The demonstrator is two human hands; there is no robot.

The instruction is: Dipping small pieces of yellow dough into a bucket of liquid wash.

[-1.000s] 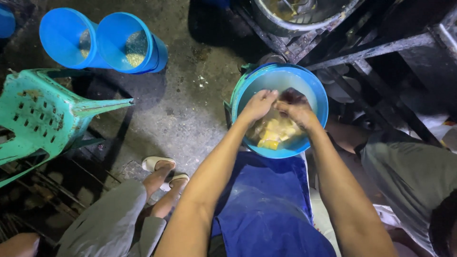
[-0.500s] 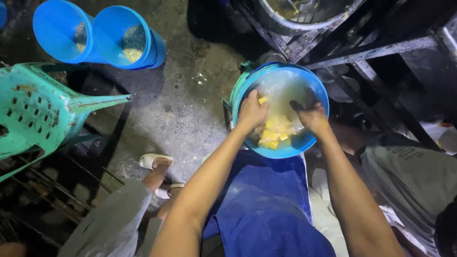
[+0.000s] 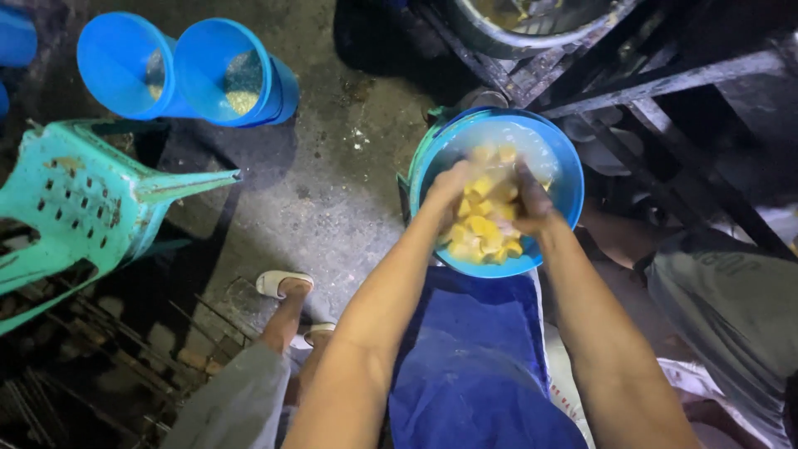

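Both hands work inside one round blue basin (image 3: 559,158). The left hand (image 3: 453,187) curls loosely, fingers bent into the heap of yellow fruit chunks (image 3: 486,224) that lies between it and the right hand (image 3: 528,199). The right hand, dark and wet, cups the same chunks from the other side, palm turned inward. Below the wrists, a blue apron (image 3: 474,357) covers the person's lap. Well off to the left of the left hand stand two blue buckets (image 3: 187,71) and a tipped green plastic chair (image 3: 79,216) on wet concrete floor (image 3: 332,191).
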